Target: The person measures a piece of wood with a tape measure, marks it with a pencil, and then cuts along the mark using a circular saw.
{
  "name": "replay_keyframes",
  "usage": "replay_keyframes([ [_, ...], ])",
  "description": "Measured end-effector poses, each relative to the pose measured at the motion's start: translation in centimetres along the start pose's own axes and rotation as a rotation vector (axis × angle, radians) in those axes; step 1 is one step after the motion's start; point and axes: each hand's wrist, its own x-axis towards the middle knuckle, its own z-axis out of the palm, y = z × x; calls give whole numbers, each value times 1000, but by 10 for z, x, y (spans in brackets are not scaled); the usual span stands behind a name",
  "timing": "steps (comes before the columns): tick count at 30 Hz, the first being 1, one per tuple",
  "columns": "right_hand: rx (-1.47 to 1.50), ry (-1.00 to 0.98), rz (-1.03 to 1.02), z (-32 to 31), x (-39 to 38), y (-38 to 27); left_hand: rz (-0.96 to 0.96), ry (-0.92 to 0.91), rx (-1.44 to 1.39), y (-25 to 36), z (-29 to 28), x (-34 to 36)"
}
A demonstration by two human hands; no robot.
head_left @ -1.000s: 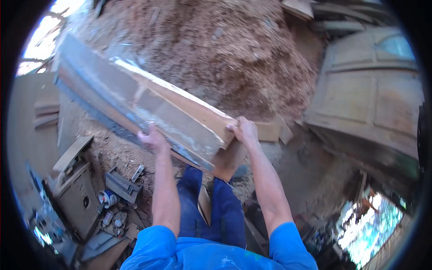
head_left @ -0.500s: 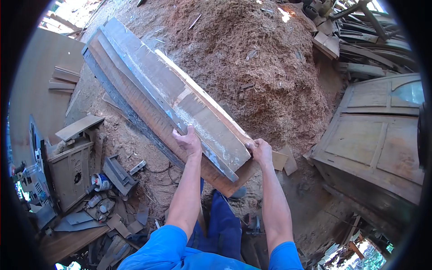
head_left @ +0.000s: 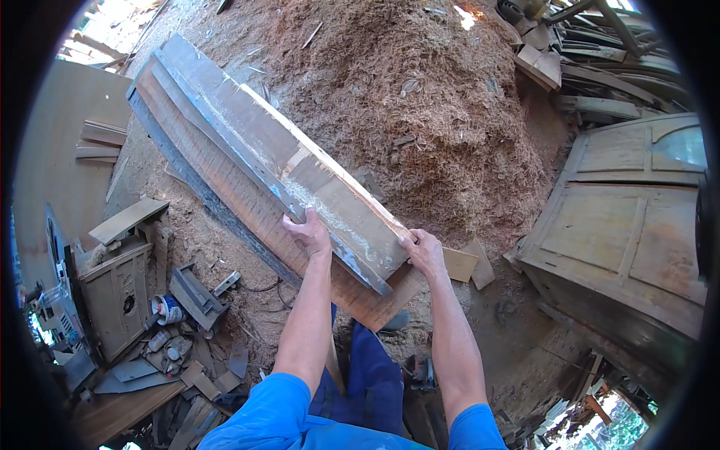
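A long weathered wooden plank (head_left: 232,124), with blue paint traces and pale dust, runs from the far left toward me above a broad brown wooden board (head_left: 217,169) with a dark edge. My left hand (head_left: 309,234) grips the plank's left long edge, thumb on top and other fingers partly hidden. At the near right corner, my right hand (head_left: 425,253) is closed on the same plank, beside its pale, freshly bare right edge (head_left: 322,157). What supports the board underneath is hidden.
A big mound of brown shavings (head_left: 450,112) rises beyond the plank. To the right stands a wooden cabinet (head_left: 622,225), with stacked lumber (head_left: 622,67) behind it. Scrap wood (head_left: 202,382), a round can (head_left: 166,309) and a panelled wooden piece (head_left: 116,296) crowd the left.
The plank and both hands have shifted slightly left in the picture, and the surroundings have shifted a little too. Both hands keep their hold on the plank.
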Motion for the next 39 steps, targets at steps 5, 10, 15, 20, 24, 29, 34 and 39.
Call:
replay_keyframes([
  [5,-84,-19,-18,-4,1,1,-18,15,56,10,-8,-11],
  [10,-134,90,-214,7,0,16,5,35,92,-7,-7,-10],
  [15,-45,72,-131,4,1,21,32,18,-27,6,-6,-7],
  [20,-38,101,-158,9,-5,21,-108,-62,-48,44,-16,49],
  [24,-35,139,-200,15,-6,19,-84,-95,-192,64,-20,166],
  [29,28,146,-201,18,-4,26,-53,-167,-164,65,-15,245],
  [34,-3,172,-219,15,-7,29,-51,-184,-258,67,-6,233],
  [39,-23,168,-253,19,-5,26,-121,-136,-107,64,-11,259],
])
